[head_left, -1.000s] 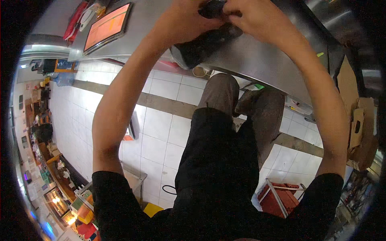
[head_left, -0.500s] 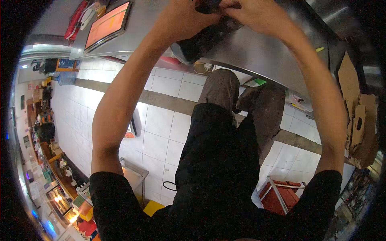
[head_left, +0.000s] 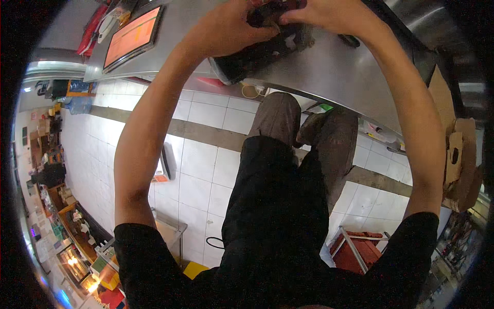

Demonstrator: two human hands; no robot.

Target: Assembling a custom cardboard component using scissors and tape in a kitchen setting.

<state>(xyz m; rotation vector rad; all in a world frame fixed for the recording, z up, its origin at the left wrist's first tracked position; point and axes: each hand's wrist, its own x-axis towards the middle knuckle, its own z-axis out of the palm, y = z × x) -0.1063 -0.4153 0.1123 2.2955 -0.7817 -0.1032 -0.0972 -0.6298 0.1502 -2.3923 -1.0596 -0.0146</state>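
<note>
At the top edge, a bulky black object (head_left: 257, 59) with a grey rounded end rests on the steel table (head_left: 329, 72). Its kind is hard to tell, since my hands and the picture's edge hide part of it. My left hand (head_left: 231, 28) curls round its upper left side, thumb stretched along it. From the other side my right hand (head_left: 334, 15) grips its top with bent fingers and thumb. Some fingertips are cut off by the frame. Below my right wrist lies a small dark piece (head_left: 350, 40) on the table.
A tablet (head_left: 133, 38) with an orange screen lies at the table's left, beside red and white items. Torn cardboard (head_left: 455, 159) stands at the right. Below are my knees, white floor tiles (head_left: 195, 159) and a red-seated metal stool (head_left: 357, 252).
My hands have drawn slightly apart and more of the black object shows between them. The small dark piece by my right wrist has come into sight. The whole view has shifted a little.
</note>
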